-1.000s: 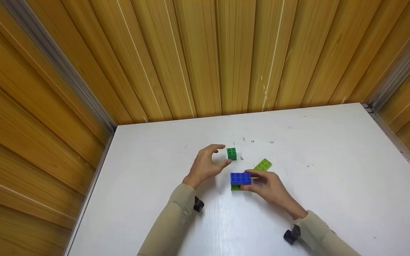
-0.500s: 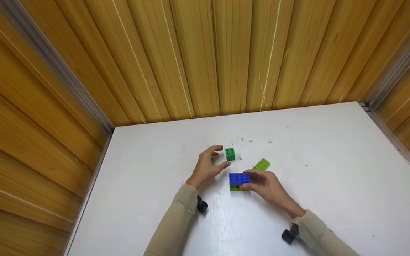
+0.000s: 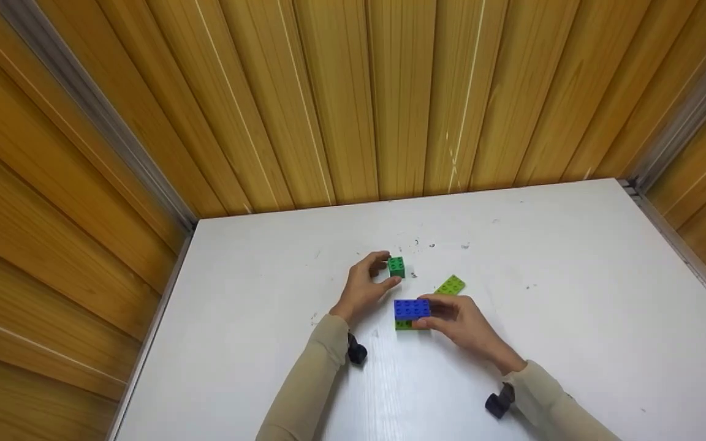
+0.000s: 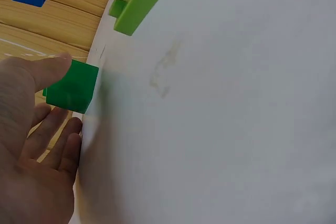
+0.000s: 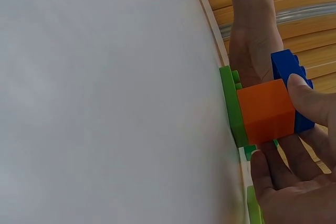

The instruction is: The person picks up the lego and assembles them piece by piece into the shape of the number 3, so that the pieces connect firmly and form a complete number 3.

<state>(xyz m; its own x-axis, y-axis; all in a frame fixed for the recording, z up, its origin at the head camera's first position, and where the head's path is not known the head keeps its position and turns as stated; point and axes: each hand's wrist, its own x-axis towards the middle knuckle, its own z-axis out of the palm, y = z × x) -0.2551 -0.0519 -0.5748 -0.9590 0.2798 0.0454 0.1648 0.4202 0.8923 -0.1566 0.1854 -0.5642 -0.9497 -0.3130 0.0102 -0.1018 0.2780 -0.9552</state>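
My left hand [image 3: 365,285] is at a small green toy brick [image 3: 396,267] on the white table. In the left wrist view, its thumb lies against the green brick [image 4: 73,86], with some fingers partly hidden behind it. My right hand [image 3: 464,323] grips a brick stack from the right side. Blue [image 3: 412,308] is the top brick of that stack. Under it, the right wrist view shows an orange brick [image 5: 266,110] on a lime green base piece [image 5: 234,107]. The right thumb presses the blue brick; other fingers reach behind the stack.
A loose lime green plate brick [image 3: 451,285] lies beyond the right hand. Wood-patterned panels [image 3: 353,104] stand behind and beside the white table [image 3: 255,275].
My left hand has moved slightly right, closing in until its thumb and fingers meet the green brick. The right hand keeps its hold on the stack, almost still.
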